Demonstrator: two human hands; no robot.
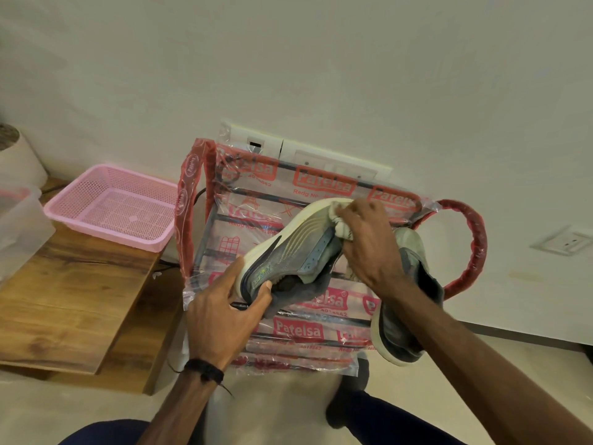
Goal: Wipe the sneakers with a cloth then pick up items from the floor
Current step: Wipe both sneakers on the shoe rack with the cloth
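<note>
My left hand (224,303) grips the heel of a grey-blue sneaker (288,252) with a white sole, held tilted on its side above a plastic-wrapped rack (314,335). My right hand (369,242) clutches a bunched whitish cloth (338,220) and presses it against the sneaker's toe end. A second grey sneaker (404,316) lies on the rack's right side, partly hidden under my right forearm.
A pink perforated basket (112,207) sits on a wooden table (73,293) at the left, beside a clear plastic box (19,220). White wall sockets (321,155) lie behind the rack. The rack's red-wrapped handles (471,248) curve out at both sides. My knees are at the bottom.
</note>
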